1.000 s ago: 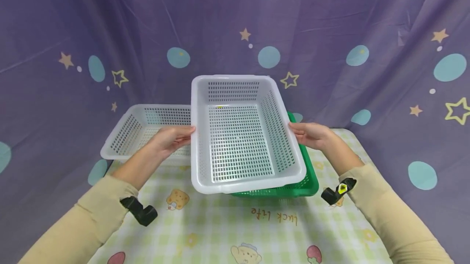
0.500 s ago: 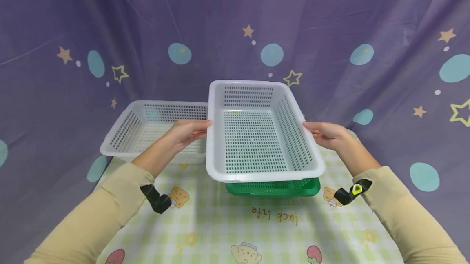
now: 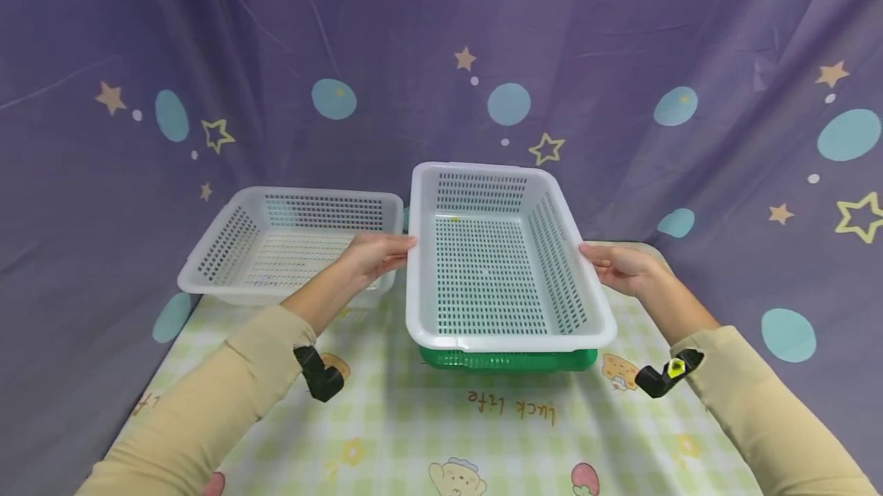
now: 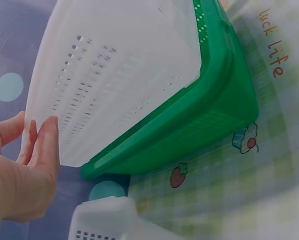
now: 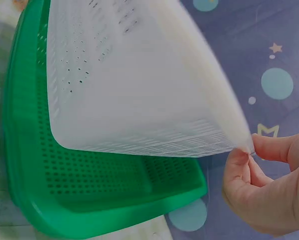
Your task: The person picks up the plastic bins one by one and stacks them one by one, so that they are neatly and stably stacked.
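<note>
A white perforated plastic basket (image 3: pixel 483 274) is held by its two side rims above a green basket (image 3: pixel 510 360). My left hand (image 3: pixel 375 257) pinches the left rim, thumb on the upper side and fingers beneath, as the left wrist view shows. On the opposite rim, my right hand (image 3: pixel 624 266) grips in the same way; its thumb and fingertips meet at the rim in the right wrist view. The white basket's lower part sits partly inside the green basket's opening (image 5: pixel 89 175), tilted to it. From the head, most of the green basket is hidden beneath.
Another white basket (image 3: pixel 297 251) stands on the left of the table, just behind my left forearm. A checked cloth (image 3: pixel 414 435) with printed figures covers the table. Close behind hangs a purple curtain (image 3: pixel 414 36) with stars and ovals.
Both hands have carried the white basket to the right and lowered it over the green one. Less of the green basket shows on the right than a second ago.
</note>
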Available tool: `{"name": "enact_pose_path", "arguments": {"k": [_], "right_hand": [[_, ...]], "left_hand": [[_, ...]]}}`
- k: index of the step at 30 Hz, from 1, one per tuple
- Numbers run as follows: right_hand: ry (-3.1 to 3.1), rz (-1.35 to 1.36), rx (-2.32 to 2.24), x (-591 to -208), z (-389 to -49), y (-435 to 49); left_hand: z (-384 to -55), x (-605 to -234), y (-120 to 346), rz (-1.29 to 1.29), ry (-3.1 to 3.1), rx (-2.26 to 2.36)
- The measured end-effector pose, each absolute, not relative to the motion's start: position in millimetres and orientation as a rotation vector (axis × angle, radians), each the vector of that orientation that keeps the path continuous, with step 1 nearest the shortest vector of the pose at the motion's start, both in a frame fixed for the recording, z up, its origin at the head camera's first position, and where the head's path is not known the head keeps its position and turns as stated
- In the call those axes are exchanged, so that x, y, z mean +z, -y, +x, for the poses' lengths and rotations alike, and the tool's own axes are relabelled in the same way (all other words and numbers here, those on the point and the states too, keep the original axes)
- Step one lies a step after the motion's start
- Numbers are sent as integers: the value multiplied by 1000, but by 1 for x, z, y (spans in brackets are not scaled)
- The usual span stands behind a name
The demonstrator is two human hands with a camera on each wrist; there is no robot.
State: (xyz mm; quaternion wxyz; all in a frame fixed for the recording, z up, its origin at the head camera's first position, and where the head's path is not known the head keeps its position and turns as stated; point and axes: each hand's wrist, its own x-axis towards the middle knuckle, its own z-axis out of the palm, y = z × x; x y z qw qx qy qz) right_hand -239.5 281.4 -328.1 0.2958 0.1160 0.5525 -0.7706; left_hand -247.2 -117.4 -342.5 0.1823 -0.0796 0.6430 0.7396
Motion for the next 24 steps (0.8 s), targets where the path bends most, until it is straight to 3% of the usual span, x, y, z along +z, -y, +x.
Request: {"name": "enact_pose_path", "arguments": {"k": [24], "right_hand": [[-1845,315,-1898,-375,-240,-282]], "left_hand": [[-254,-385,96,-380,-2071,1940]]}}
